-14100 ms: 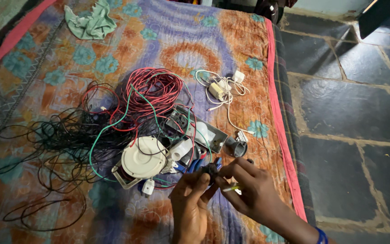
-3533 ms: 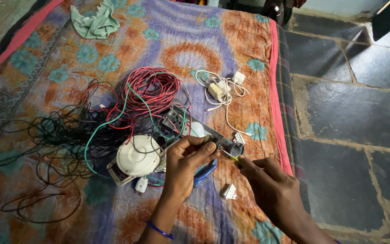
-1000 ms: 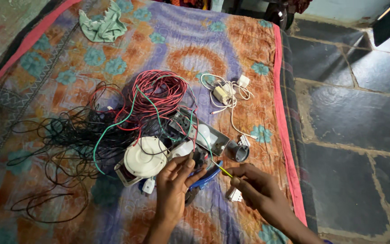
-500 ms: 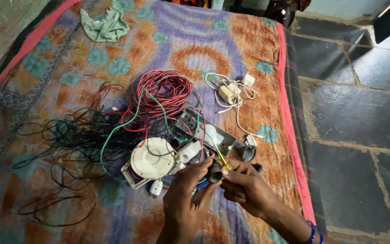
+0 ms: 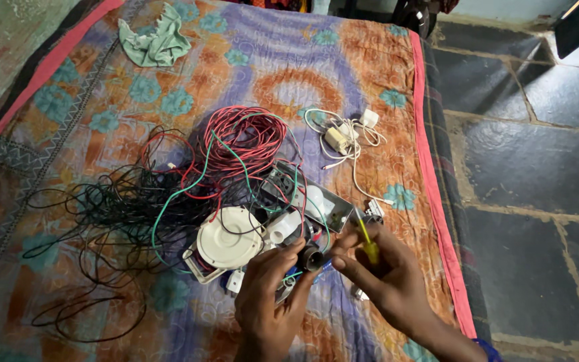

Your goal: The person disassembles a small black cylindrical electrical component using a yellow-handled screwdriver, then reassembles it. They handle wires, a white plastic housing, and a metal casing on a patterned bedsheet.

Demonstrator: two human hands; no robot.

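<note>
The left hand (image 5: 269,295) has a closed grip on a small black cylindrical fitting (image 5: 312,257), pinched between thumb and fingertips just above the bedspread (image 5: 283,80). The right hand (image 5: 387,278) is closed around a yellow-handled screwdriver (image 5: 366,240) — its shaft sticks up and away from the knuckles, while the working end seems turned toward the fitting, though the exact contact is hidden. A thin green wire (image 5: 294,273) runs from the fitting toward the pile.

As a judgement, the work on this fitting is partway: it is lifted and held steady with the tool at it, yet the wire hangs loose and nothing looks closed up. A white round fitting (image 5: 229,243), a grey switch plate (image 5: 316,201), a red wire coil (image 5: 242,137) and tangled black wire (image 5: 108,214) lie untouched beside the hands.

Both wrists come in from the lower edge, hands close together and angled inward, fingers curled — the left palm turned up, the right one tilted down over the tool.
</note>
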